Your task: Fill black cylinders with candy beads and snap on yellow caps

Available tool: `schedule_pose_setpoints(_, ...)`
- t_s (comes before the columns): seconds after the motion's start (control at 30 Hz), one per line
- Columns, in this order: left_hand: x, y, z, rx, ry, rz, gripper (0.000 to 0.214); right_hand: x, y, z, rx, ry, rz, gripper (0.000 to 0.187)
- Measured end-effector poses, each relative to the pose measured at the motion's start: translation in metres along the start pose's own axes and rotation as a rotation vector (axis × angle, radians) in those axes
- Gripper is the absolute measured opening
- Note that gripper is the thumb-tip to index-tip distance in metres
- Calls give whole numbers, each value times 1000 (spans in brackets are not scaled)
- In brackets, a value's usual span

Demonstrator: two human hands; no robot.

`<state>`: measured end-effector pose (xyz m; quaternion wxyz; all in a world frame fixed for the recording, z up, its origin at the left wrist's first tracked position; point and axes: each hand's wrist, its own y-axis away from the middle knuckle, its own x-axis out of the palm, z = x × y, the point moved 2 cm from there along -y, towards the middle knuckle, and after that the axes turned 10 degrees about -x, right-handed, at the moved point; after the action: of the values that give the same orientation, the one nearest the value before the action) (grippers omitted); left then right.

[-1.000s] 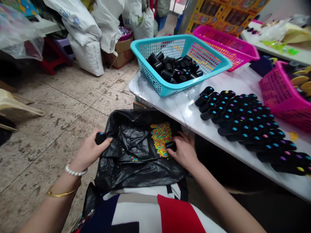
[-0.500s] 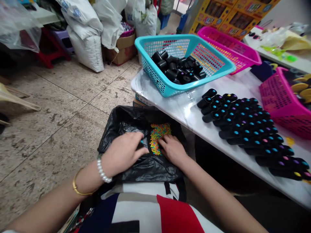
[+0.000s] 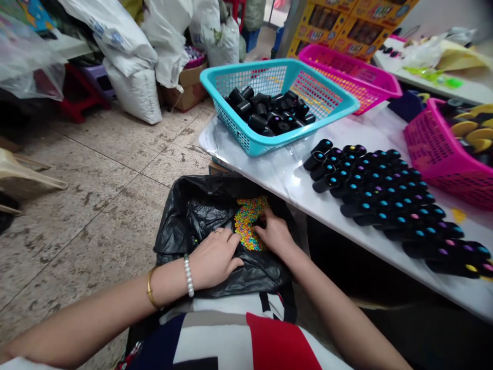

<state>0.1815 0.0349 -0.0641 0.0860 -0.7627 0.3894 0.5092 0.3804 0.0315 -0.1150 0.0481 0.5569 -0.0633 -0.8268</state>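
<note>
A black plastic bag point(image 3: 181, 216) lies spread open on my lap, its rim standing up around a heap of small multicoloured beads point(image 3: 248, 221). My left hand point(image 3: 215, 259) rests over the near left part of the bag, fingers stretched out and thumb apart, with the fingertips close to the heap's left edge. At the right edge of the beads, my right hand point(image 3: 275, 234) has its fingers and thumb curled inward. A dark patch shows between them; whatever they grip is too small or hidden to make out.
A marble-patterned table point(image 3: 269, 172) stands to the right. On it are a turquoise basket point(image 3: 254, 146) of black cylinders, rows of black cylinders with coloured tops point(image 3: 370, 192), and a pink basket point(image 3: 442, 154) holding yellow discs. White sacks point(image 3: 133, 87) stand on the floor at the back left.
My left hand has moved right and slightly down, toward the beads, and lies flatter. My right fingers have curled in at the heap's edge. The whole view has shifted slightly.
</note>
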Motion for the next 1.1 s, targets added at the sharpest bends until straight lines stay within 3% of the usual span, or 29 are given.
schedule_pose_setpoints(0.13,-15,-10,8,-18,227,5,55,-3,12,-1,-105,-814,-247,33)
schedule_pose_setpoints(0.2,-25,-16,9,-35,332,-20,57,-5,21,5,-156,-1122,-270,36)
schedule_pose_setpoints(0.37,-47,-33,-6,99,380,-128,41,-12,29,27,-266,-1303,-210,34)
schedule_pose_setpoints(0.53,-38,-37,-2,125,414,-213,26,-15,24,21,-293,-1095,-152,26)
schedule_pose_setpoints(0.7,-26,-26,13,43,489,-314,26,-15,12,20,-353,-409,-47,13)
schedule_pose_setpoints(0.8,-31,-24,18,-30,504,-432,28,-5,1,43,-403,-153,99,25)
schedule_pose_setpoints(0.9,-39,-26,23,-99,547,-525,26,10,-5,70,-513,29,229,40)
schedule_pose_setpoints(1.0,-42,-28,34,-167,643,-548,26,20,-4,81,-607,134,302,29)
schedule_pose_setpoints(1.1,-44,-31,46,-242,727,-574,29,15,-2,71,-585,134,258,21)
